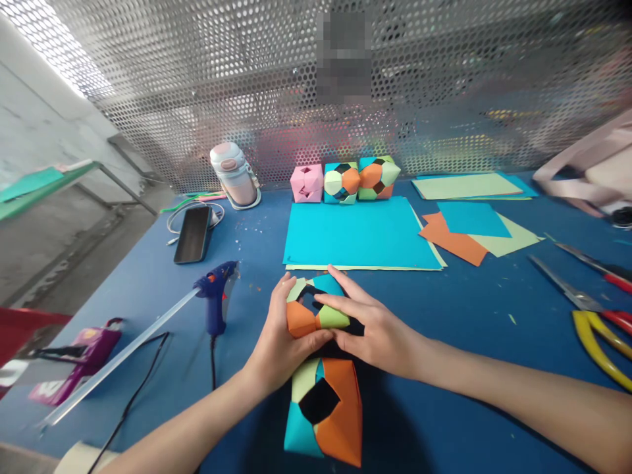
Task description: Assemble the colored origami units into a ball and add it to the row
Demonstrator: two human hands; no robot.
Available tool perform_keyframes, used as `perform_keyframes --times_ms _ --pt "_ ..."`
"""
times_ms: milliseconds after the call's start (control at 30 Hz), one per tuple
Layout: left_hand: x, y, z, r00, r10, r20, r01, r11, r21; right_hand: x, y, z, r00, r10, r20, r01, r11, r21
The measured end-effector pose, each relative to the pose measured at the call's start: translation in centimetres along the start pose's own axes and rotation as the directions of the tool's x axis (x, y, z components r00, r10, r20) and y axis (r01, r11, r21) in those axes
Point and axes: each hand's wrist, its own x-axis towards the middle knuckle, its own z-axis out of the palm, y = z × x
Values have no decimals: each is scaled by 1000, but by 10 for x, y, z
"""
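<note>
Between my two hands is a folded paper cube [301, 318] in orange, green, blue and pale yellow, with an opening in its upper face. My left hand [276, 342] wraps its left side, thumb along the near edge. On the right, my right hand [375, 326] grips the cube with its fingers over the top and thumb at the near side. Just below, closer to me, a second paper cube [340, 415] in orange, blue and pale yellow stands on the table, a dark opening in its face.
Blue sheets [350, 230] lie beyond my hands, with finished paper cubes [342, 183] behind. To the left are a glue gun [216, 303], phone [193, 235], bottle [234, 174] and purple device [83, 362]. Cut paper pieces [457, 240] and scissors [595, 319] lie right.
</note>
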Motion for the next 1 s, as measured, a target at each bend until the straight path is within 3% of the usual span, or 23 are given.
perform_keyframes --times_ms 267,600,1000 --pt "-1 -4 -3 995 93 40 -97 988 124 -3 0 5 998 2 55 -5 999 50" --pt "2 3 -7 987 158 -17 -152 969 196 -2 1 5 999 -37 -10 36 995 -92" --pt "1 1 -4 976 211 -52 -195 955 223 -4 5 6 976 -214 -40 191 928 -321"
